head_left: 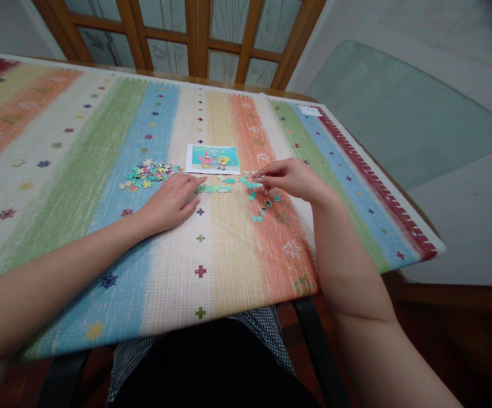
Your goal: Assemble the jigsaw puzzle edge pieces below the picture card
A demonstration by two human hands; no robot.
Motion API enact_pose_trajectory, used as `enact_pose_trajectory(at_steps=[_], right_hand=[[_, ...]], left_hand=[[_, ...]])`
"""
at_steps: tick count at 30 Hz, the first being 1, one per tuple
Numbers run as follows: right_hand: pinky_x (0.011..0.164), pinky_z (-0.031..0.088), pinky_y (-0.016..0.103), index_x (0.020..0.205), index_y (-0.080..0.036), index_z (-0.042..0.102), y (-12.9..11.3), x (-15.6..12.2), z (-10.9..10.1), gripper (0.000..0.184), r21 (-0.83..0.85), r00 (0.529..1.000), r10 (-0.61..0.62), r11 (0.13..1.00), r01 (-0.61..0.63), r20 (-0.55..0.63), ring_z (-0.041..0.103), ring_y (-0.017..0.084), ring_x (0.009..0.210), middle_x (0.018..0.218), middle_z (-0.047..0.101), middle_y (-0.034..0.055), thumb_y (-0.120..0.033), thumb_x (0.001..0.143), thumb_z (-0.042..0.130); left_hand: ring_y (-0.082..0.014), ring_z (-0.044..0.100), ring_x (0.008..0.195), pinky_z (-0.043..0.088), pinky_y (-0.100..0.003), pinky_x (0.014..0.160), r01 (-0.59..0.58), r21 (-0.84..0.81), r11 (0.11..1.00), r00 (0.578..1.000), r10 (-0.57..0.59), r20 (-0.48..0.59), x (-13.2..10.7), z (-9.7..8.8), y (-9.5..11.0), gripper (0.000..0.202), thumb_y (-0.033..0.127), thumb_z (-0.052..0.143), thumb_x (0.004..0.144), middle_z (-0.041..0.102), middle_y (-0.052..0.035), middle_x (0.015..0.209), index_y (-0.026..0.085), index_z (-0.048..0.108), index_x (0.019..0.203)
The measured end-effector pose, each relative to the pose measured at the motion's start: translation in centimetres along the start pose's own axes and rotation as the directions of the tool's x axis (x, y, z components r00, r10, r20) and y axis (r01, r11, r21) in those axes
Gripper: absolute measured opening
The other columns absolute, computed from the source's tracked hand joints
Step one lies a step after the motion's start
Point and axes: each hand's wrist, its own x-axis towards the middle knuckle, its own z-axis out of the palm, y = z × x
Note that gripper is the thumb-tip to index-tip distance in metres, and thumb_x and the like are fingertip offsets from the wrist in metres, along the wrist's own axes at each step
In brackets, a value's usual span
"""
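Observation:
My left hand [173, 199] lies flat on the striped cloth, fingers stretched out, fingertips touching the left end of a joined strip of teal puzzle pieces [214, 188]. My right hand [291, 177] hovers over scattered teal pieces [263, 205], thumb and forefinger pinched on a small teal piece [256, 182]. A picture card with cartoon figures [212, 158] lies just beyond the strip. A pile of loose mixed-colour pieces [150, 173] sits to the left of my left hand.
The striped, colourful cloth [80, 187] covers a wooden table. A small white label [309, 111] lies near the far right corner. A wooden-framed glass door stands behind the table. A glass pane [399, 119] lies on the floor at the right.

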Motion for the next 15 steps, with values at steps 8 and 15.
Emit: enact_pose_trajectory(at_steps=[8, 15], right_hand=[[0.084, 0.062, 0.036, 0.100, -0.018, 0.078, -0.2, 0.6, 1.9, 0.035, 0.380, 0.989, 0.028, 0.921, -0.083, 0.148, 0.077, 0.024, 0.094, 0.097, 0.081, 0.0092, -0.042, 0.075, 0.087], [0.095, 0.061, 0.038, 0.102, -0.018, 0.074, -0.3, 0.4, 1.9, 0.041, 0.433, 0.978, -0.009, 0.898, -0.084, 0.207, 0.077, 0.023, 0.099, 0.100, 0.081, 0.0087, -0.048, 0.076, 0.087]], left_hand=[[-0.0312, 0.052, 0.130, 0.037, -0.051, 0.118, 0.012, -0.028, 1.000, 1.000, -0.012, 0.003, 0.0, 0.0, 0.1, 0.050, 0.030, 0.045, 0.105, 0.060, -0.0164, 0.137, 0.016, 0.047, 0.152], [-0.0316, 0.052, 0.130, 0.038, -0.052, 0.117, 0.004, -0.021, 1.000, 1.000, -0.004, 0.008, 0.0, -0.1, 0.1, 0.050, 0.031, 0.044, 0.105, 0.059, -0.0181, 0.139, 0.013, 0.047, 0.152]])
